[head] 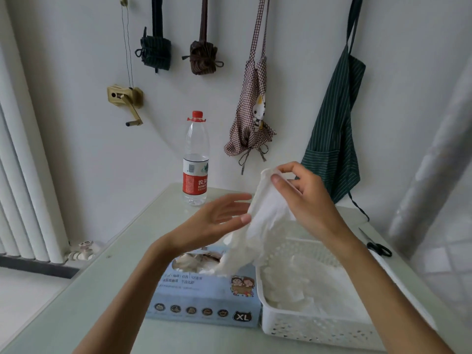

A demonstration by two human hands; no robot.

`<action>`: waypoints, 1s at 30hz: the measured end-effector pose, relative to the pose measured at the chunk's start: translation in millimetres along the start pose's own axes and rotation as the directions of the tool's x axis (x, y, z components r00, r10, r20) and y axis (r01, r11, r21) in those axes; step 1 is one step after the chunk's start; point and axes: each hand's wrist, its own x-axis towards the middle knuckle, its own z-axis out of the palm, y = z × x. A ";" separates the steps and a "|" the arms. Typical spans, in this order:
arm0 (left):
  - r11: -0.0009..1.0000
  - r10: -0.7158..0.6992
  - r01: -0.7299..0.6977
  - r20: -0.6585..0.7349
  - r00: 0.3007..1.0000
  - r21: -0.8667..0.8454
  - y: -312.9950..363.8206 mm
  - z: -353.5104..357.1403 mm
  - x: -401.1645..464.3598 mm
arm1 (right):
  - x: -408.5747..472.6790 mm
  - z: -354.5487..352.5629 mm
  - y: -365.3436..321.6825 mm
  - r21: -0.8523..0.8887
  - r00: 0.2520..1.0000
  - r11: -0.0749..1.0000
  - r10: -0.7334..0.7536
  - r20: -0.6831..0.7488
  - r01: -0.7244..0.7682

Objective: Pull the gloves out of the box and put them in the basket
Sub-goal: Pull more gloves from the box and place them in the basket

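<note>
Gloves (301,284) in basket (319,328) and box (204,297)

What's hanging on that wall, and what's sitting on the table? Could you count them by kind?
Hanging aprons or cloth bundles: 4, e.g. green striped apron
Water bottle: 1
Glove box: 1
White basket: 1
Scissors: 1
Total: 8

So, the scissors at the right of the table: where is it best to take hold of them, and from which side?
Take the scissors by the black handle loops, which lie at the near end. The thin blades point away toward the wall, so come from above on the near side, probably with the right hand, once it lets go of the glove. They lie flat on the table, so the loops give the fingers something to hook.
</note>
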 end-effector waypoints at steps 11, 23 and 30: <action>1.000 -0.029 0.030 0.204 0.978 -0.003 51.8 65.2 50.9 | -18.6 -107.3 -7.1 -0.058 0.971 0.991 0.102 -0.218 -0.118; 0.999 0.023 -0.024 0.016 1.000 0.042 53.0 93.4 56.6 | -43.7 -154.1 17.1 -0.200 0.929 0.957 0.132 -0.346 -0.210; 0.935 0.194 -0.101 -0.254 0.947 0.340 58.7 62.4 34.8 | -69.3 -121.3 6.5 -0.094 0.940 0.990 0.068 -0.335 -0.106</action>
